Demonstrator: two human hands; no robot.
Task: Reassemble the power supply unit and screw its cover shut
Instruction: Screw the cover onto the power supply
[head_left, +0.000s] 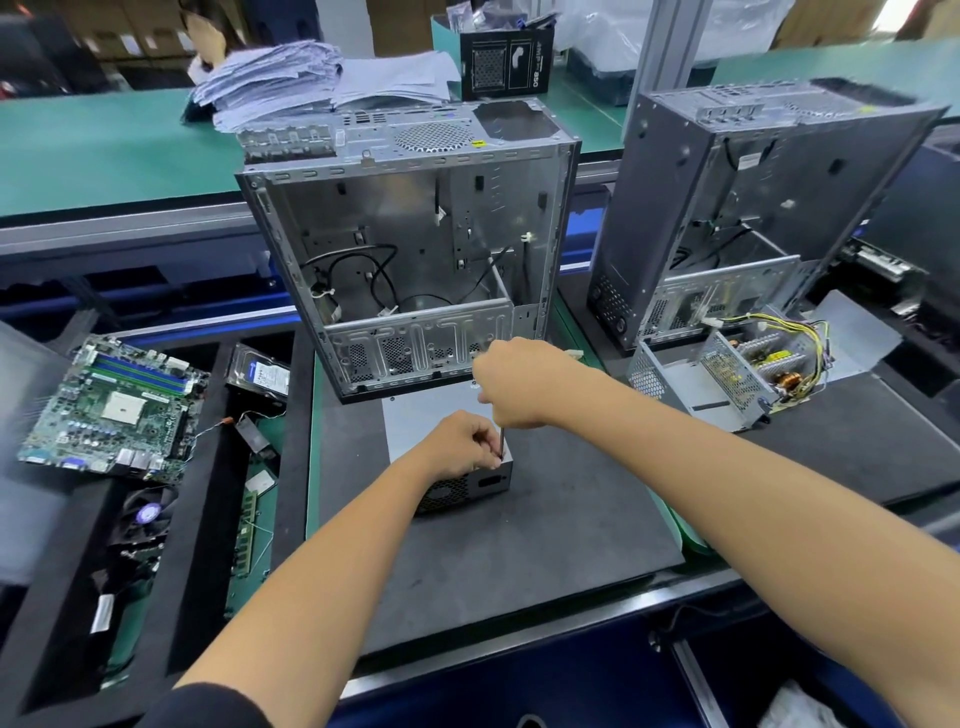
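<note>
Head view: the power supply unit sits at centre on a dark mat, its grey cover on. The right hand grips a screwdriver upright over the unit's near right corner; the left hand pinches the shaft near the tip. At 12 o'clock, just behind the unit, an open computer case stands close. At 2 o'clock stands a second case with an opened power supply before it. At 9 o'clock lie a motherboard and a hard drive.
</note>
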